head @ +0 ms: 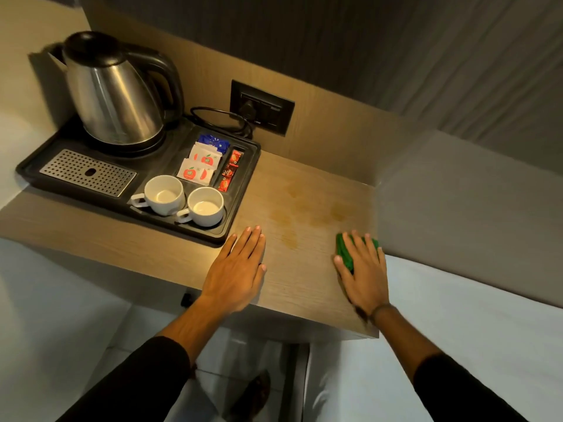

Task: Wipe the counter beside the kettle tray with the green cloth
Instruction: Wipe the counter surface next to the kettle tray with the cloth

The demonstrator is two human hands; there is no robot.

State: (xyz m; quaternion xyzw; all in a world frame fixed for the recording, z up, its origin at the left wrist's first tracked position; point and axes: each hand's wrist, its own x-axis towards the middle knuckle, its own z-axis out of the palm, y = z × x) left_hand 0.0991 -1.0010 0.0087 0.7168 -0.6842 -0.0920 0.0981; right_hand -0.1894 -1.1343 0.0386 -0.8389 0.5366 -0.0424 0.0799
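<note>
The wooden counter (304, 190) carries several brownish stains to the right of the black kettle tray (243, 190). My right hand (362, 269) presses flat on a folded green cloth (344, 254) near the counter's right front corner, and most of the cloth is hidden under the palm. My left hand (237, 266) lies flat and empty on the counter, fingers together, its fingertips just beside the tray's front right corner. The stains lie between and beyond the two hands.
On the tray stand a steel kettle (112, 95), two white cups (164, 194) (205, 207), sachets (199, 166) and a metal drip grille (88, 172). A black wall socket (262, 106) with a plugged cord sits behind. A grey padded panel (457, 208) borders the counter's right side.
</note>
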